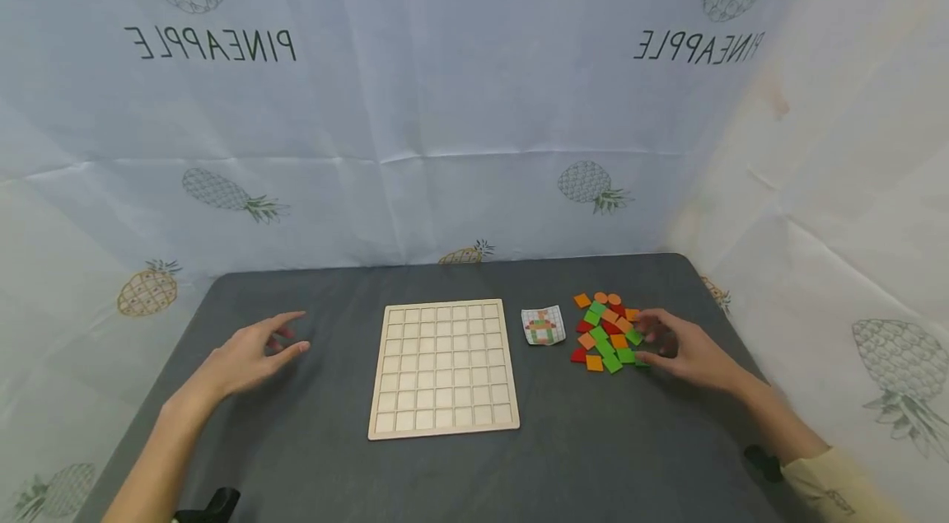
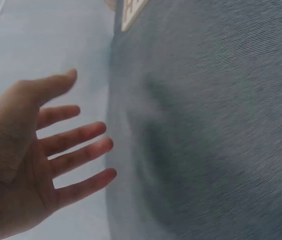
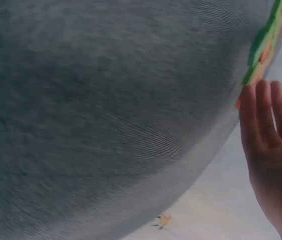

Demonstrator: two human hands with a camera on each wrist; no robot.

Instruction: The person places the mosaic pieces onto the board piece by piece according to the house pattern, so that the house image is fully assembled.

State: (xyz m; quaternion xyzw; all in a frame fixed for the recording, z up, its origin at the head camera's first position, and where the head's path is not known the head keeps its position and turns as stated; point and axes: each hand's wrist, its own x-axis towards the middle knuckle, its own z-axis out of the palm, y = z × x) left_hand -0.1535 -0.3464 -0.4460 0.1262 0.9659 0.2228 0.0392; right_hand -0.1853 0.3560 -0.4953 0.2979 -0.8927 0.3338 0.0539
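Observation:
My left hand (image 1: 248,358) hovers over the left side of the dark table, its thumb and fingers apart and nothing held. In the left wrist view the same hand (image 2: 45,155) shows its palm with fingers spread. At the right edge of a loose pile of flat tiles (image 1: 612,362) is my right hand (image 1: 689,352), its thumb and fingers parted beside the outer pieces. The tiles are red, green and orange, mostly squares with a few round ones. In the right wrist view the fingertips (image 3: 263,87) overlap the end of the pile (image 3: 261,45).
A square wooden grid board (image 1: 444,358) with bare cells lies mid-table. Between it and the tiles is a small card (image 1: 544,326) with a coloured grid pattern. Pineapple-print cloth (image 1: 460,111) hangs behind the table (image 1: 445,482) and at both sides.

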